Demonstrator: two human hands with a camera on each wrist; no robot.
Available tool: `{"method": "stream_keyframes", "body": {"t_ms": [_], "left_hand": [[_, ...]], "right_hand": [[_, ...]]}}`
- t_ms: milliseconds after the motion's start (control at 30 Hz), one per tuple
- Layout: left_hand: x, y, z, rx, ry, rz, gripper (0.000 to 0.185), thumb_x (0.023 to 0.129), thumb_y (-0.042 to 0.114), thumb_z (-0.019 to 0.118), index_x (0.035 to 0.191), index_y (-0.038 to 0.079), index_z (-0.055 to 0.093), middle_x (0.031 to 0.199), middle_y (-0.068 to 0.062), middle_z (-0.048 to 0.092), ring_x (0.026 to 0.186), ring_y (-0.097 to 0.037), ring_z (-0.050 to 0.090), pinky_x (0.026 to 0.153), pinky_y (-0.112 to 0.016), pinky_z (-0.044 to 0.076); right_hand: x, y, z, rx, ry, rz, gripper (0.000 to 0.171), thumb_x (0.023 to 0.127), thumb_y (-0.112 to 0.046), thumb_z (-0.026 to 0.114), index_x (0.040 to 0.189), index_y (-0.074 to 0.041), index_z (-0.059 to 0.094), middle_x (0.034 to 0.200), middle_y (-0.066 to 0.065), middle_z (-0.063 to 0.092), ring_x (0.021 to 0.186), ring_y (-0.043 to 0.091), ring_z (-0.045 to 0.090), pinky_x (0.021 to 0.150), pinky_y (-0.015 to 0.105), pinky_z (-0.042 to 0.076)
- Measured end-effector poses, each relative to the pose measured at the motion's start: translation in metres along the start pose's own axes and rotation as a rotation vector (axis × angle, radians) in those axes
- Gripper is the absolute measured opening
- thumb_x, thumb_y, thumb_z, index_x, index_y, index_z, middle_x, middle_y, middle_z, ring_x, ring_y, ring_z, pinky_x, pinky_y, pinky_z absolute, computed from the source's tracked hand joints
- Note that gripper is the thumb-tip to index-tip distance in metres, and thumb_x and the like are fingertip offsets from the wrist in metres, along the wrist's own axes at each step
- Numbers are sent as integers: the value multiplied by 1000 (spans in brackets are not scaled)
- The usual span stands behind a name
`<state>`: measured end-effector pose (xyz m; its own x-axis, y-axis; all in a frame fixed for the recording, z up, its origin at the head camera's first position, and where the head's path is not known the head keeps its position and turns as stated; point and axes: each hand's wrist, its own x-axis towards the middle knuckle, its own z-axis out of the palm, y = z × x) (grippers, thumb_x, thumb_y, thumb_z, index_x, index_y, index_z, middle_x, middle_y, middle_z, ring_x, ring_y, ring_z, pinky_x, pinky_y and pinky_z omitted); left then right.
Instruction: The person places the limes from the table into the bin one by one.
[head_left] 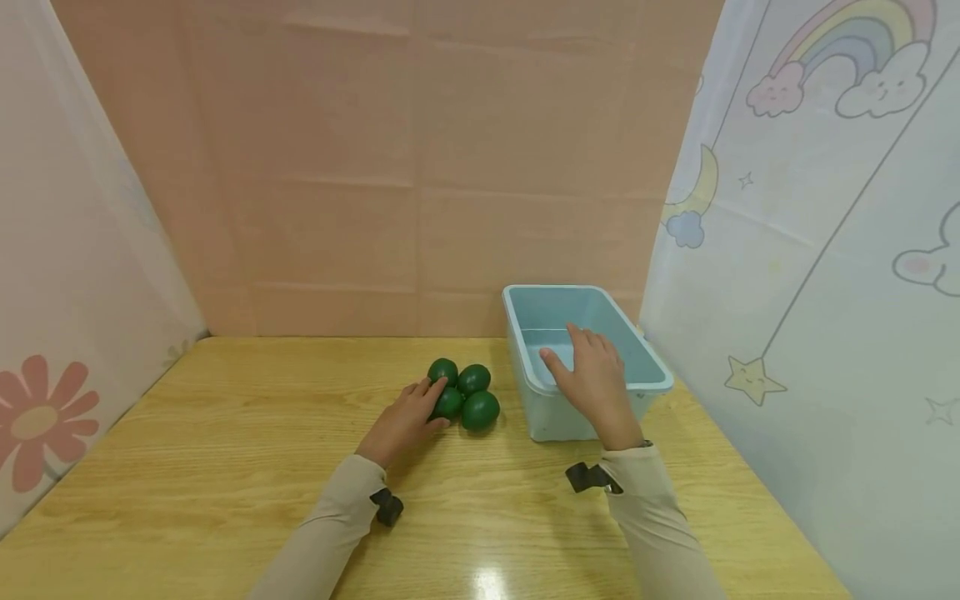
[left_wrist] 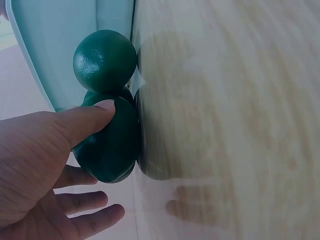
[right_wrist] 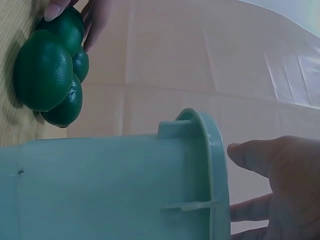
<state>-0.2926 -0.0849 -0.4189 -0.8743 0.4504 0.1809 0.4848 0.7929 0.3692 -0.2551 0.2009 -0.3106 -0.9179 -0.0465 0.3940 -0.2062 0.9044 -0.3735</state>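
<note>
We judge nothing moved yet: four limes (head_left: 465, 394) sit on the surface (head_left: 225, 467) at the bin's (head_left: 551, 417) nine o'clock; our left hand (head_left: 405, 421) pinches one lime (head_left: 450, 404), our right hand (head_left: 596, 379) hovers open over the empty bin.

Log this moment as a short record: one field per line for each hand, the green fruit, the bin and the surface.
left hand: fingers around the nearest green fruit of the cluster, thumb on it
right hand: open, over the near rim of the bin, holding nothing
green fruits: four, round, bunched together on the table left of the bin
bin: light blue plastic, rectangular, upright, nothing visible inside
table: light wood grain, walled by fabric backdrops
</note>
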Motion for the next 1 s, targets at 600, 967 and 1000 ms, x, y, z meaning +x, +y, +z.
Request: {"method": "stream_keyframes", "body": {"t_ms": [600, 967, 1000], "left_hand": [[1, 0, 1, -7, 20, 19, 67, 96, 26, 68, 152, 3, 39, 149, -24, 42, 138, -41, 40, 105, -55, 42], [2, 1, 3, 14, 56, 49, 60, 93, 21, 72, 144, 2, 47, 134, -19, 56, 123, -35, 53, 102, -48, 47], [3, 1, 3, 15, 62, 56, 59, 93, 21, 73, 143, 2, 48, 132, -19, 57, 120, -34, 54, 101, -48, 47]], "right_hand": [[1, 10, -3, 11, 2, 29, 67, 102, -39, 54, 150, 6, 37, 147, 31, 42, 136, 52, 33, 107, 71, 26], [3, 15, -6, -1, 30, 19, 67, 102, -39, 55, 147, 8, 40, 145, 32, 45, 134, 52, 37, 107, 68, 29], [4, 15, -7, -4, 36, 15, 67, 102, -38, 55, 146, 9, 40, 144, 32, 45, 134, 52, 38, 107, 67, 29]]}}
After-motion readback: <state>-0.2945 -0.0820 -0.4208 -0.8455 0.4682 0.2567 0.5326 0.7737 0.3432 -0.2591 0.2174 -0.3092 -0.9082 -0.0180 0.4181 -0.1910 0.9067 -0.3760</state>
